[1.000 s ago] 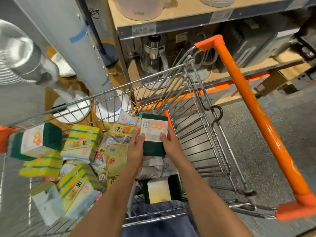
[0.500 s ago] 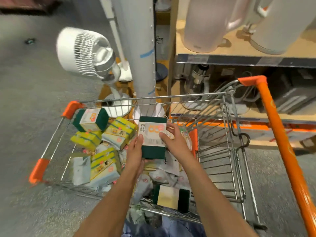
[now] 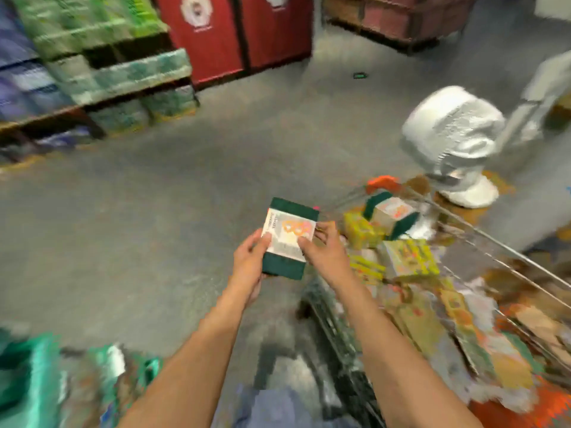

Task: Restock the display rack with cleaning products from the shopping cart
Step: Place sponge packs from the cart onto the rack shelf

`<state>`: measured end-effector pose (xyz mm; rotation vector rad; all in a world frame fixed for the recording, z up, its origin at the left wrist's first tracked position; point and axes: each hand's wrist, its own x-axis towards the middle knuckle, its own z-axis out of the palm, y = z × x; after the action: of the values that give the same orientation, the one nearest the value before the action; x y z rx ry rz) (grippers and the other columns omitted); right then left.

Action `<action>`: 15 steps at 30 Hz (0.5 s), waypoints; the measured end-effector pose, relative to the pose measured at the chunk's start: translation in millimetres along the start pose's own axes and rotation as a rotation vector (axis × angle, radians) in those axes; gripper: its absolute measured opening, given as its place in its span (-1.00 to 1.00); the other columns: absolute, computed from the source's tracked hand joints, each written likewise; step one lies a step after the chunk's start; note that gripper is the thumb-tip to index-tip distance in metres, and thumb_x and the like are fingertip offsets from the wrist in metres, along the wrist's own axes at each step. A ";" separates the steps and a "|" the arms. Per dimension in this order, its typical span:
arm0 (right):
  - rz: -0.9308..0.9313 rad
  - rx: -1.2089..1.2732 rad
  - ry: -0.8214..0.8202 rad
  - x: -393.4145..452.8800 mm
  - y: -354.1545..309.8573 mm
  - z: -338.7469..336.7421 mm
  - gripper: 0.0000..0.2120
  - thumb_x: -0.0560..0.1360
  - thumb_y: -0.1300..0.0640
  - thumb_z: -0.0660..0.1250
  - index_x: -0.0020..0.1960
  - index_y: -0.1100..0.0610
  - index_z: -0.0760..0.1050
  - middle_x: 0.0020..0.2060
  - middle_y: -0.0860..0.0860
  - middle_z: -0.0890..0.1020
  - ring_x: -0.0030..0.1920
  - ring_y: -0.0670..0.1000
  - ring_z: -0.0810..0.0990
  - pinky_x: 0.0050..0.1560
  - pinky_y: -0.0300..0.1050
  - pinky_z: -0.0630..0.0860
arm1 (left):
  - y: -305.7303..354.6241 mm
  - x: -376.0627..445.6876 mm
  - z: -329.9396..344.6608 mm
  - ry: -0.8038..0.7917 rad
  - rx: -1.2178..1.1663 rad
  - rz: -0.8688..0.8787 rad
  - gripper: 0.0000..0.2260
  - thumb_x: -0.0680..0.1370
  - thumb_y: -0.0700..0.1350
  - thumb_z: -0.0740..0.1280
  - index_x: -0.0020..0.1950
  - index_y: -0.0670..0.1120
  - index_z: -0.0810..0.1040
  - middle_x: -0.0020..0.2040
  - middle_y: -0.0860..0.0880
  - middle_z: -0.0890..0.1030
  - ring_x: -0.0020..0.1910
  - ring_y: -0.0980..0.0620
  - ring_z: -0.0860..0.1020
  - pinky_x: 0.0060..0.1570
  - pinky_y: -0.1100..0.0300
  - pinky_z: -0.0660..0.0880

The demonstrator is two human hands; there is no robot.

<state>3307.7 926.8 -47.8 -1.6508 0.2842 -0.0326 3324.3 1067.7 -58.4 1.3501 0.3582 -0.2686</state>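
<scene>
A dark green sponge pack [image 3: 289, 237] with a white and orange label is held over the grey floor, left of the shopping cart [image 3: 482, 239]. My left hand [image 3: 251, 257] grips its lower left edge. My right hand [image 3: 324, 251] grips its right side, thumb on the label. In the cart lie several yellow-green sponge packs [image 3: 408, 257] and another green pack [image 3: 391, 216]. The picture is blurred by motion.
A white fan [image 3: 454, 140] stands on the floor behind the cart. Stacked green and blue packs fill a low pallet rack [image 3: 102, 72] at the far left. Red panels [image 3: 234, 32] stand at the back. Blurred green goods [image 3: 34, 372] lie at the bottom left.
The view has swung left, away from the shelves. The sponge pack, held in both hands, has come out of the cart and now sits over the floor to the cart's left.
</scene>
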 end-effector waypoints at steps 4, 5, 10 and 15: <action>0.005 -0.020 -0.286 -21.1 2.2 119.8 -0.72 0.47 0.32 0.34 0.05 0.15 0.28 -0.04 -0.01 0.54 -0.02 -0.12 0.55 -0.02 -0.34 0.49 | 8.1 -36.9 -121.1 0.273 -0.040 0.108 -0.72 0.59 -0.22 0.22 0.29 -0.23 0.46 -0.01 -0.15 0.60 -0.25 0.11 0.60 -0.28 0.15 0.57; 0.015 -0.011 -0.353 -33.9 2.8 145.8 -0.73 0.48 0.31 0.34 0.05 0.16 0.28 -0.09 -0.05 0.54 -0.08 -0.20 0.55 -0.12 -0.40 0.49 | 6.0 -50.0 -148.8 0.337 -0.049 0.119 -0.71 0.58 -0.22 0.23 0.30 -0.23 0.46 0.00 -0.16 0.60 -0.25 0.12 0.60 -0.29 0.18 0.56; 0.154 -0.039 -0.705 -86.2 25.6 250.8 -0.76 0.50 0.15 0.35 0.03 0.06 0.28 0.09 0.05 0.58 0.03 -0.02 0.59 -0.13 -0.15 0.57 | -17.5 -116.4 -254.1 0.614 -0.138 0.102 -0.73 0.57 -0.23 0.26 0.28 -0.14 0.47 0.07 -0.18 0.60 -0.16 0.03 0.62 -0.28 0.18 0.58; 0.082 -0.213 -0.927 -106.3 31.7 316.8 -0.37 0.47 0.12 0.38 0.45 0.03 0.16 0.19 -0.08 0.44 0.16 -0.01 0.49 0.09 -0.11 0.46 | -40.4 -154.4 -303.9 0.867 -0.050 0.097 -0.65 0.53 -0.21 0.35 0.31 -0.10 0.44 0.04 0.00 0.57 -0.17 0.25 0.57 -0.29 0.41 0.52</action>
<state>3259.8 1255.5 -96.3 -1.6866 -0.3651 0.8268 3137.9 1354.6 -86.8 1.3754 1.0061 0.4286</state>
